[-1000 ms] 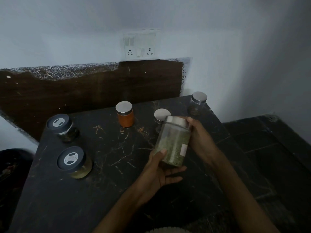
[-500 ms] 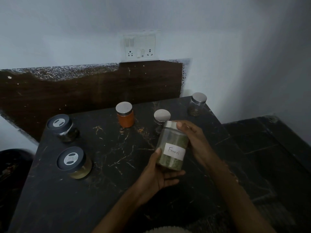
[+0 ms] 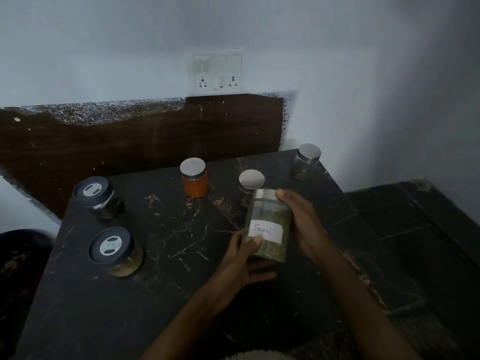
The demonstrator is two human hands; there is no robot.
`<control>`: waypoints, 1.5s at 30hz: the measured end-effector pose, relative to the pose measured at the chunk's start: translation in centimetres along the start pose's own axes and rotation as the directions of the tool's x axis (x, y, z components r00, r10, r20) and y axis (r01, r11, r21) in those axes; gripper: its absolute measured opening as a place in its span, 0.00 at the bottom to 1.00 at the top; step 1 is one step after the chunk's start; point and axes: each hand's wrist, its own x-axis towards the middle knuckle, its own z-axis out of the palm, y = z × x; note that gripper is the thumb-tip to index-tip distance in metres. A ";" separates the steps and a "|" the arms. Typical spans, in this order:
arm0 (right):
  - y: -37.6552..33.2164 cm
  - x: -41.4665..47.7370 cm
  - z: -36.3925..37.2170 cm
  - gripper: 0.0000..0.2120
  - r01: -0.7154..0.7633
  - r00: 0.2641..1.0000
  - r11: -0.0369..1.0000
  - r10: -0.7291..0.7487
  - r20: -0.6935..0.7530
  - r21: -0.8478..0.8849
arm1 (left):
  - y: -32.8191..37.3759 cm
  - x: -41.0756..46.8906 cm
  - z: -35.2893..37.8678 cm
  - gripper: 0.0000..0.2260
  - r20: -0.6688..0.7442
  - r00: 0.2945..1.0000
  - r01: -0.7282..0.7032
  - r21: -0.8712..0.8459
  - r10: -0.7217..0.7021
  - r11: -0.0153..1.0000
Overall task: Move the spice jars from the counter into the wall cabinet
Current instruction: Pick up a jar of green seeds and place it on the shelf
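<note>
Dim room, bluish-white plastered wall (image 3: 130, 48) — a white switch-and-socket plate (image 3: 217, 71) set in it above a dark brown wood-grain backsplash (image 3: 145, 144) whose top edge at left is ragged and speckled pale. Below it, the counter (image 3: 161, 302): black polished stone with thin tan and white veins, square corner at far right. Beyond that corner, a lower dark stone surface (image 3: 420, 229).

Fennel jar (image 3: 270, 227) — clear cylinder, brushed metal lid, greenish dried contents filling the lower half or so, white paper label handwritten "Fennel" facing the camera. Held just above the counter, near its right side, tilted slightly. Left hand (image 3: 242, 263) cups the bottom from below and the left, thumb pressed on the front just under the label. Right hand (image 3: 301, 222) wraps the right side, fingertips up at the lid's edge. Both hands closed on the glass.

On the counter, upright:
- orange jar (image 3: 195, 181), metal lid, rust-orange powder, near the backsplash, centre
- small jar (image 3: 251, 181), metal lid, body mostly hidden behind the held jar
- clear jar (image 3: 306, 162), metal lid, dark contents low inside, at the far right corner
- two squat round jars with dark plastic lids bearing pale latch inserts: dark jar (image 3: 98, 198) at the far left, yellowish jar (image 3: 115, 252) nearer the camera.

All five stand apart from one another.
</note>
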 end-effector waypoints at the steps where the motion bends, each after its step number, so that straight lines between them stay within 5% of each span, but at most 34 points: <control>1: 0.0 0.0 0.0 0.14 -0.003 1.000 1.000 0.003 0.001 0.000 | 0.1 -0.1 0.0 0.27 0.001 1.000 -0.005 0.017 0.005 1.000; 17: -5.3 1.5 2.7 0.21 0.189 0.978 0.979 -0.182 0.096 -0.070 | 5.4 -0.5 0.0 0.34 -0.008 0.956 -0.291 0.116 0.294 0.949; 31: -18.3 3.7 8.9 0.20 0.512 0.858 0.850 -0.498 0.128 -0.125 | 20.6 -1.9 3.4 0.34 0.046 0.723 -0.676 0.255 0.690 0.691; 37: -25.6 3.4 11.6 0.30 0.624 0.781 0.759 -0.597 0.184 -0.183 | 28.2 -3.0 6.8 0.34 0.120 0.526 -0.792 0.430 0.842 0.434; 42: -32.2 4.0 12.9 0.33 0.737 0.676 0.663 -0.721 0.150 -0.133 | 34.7 -4.9 9.1 0.29 0.300 0.316 -0.741 0.670 0.900 0.037; 45: -35.1 4.9 13.6 0.37 0.768 0.640 0.630 -0.755 0.140 -0.114 | 38.4 -5.7 9.2 0.24 0.392 0.147 -0.542 0.800 0.908 -0.258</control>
